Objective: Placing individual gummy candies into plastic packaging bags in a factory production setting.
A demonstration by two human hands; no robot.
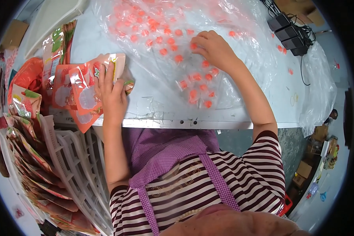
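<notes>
My left hand lies over a stack of flat orange-red pouches with clear windows, fingers stretched out across the top pouch. Under its fingertips is the pouch's pale upper end. My right hand is at the middle of the white table, thumb and fingers closed on a small orange-red piece in clear wrapping. Many similar wrapped pieces are scattered around it on a large clear plastic sheet. More of them lie in a loose cluster nearer to me.
White plastic crates stand at the left, beside a row of filled pouches. A tall pouch and a pale tray are at the far left. Black power adapters with cables sit far right, near crumpled clear plastic.
</notes>
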